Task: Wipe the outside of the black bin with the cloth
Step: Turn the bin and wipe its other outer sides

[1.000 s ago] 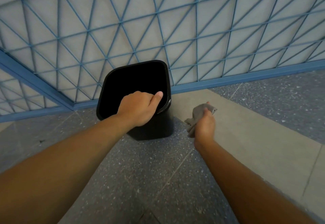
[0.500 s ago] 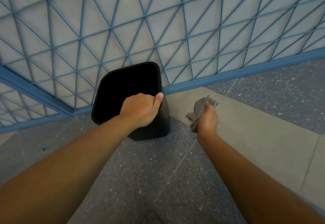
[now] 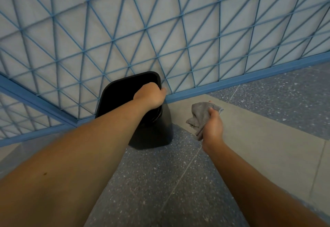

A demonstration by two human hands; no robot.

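The black bin stands on the floor in a corner, tilted away toward the blue lattice wall, so its near outer side faces me. My left hand grips the bin's right rim, fingers curled over the edge. My right hand holds a crumpled grey cloth in the air to the right of the bin, a short gap away from its side. My left forearm hides part of the bin's opening and front rim.
A pale wall with a blue diagonal lattice and blue baseboard runs behind the bin and meets a second lattice wall at the left. The floor is dark speckled stone with a lighter grey strip at the right.
The bin has been tipped back toward the wall, showing more of its near side. My left hand slid along the rim to its far right corner. The right hand with the cloth stayed beside the bin.
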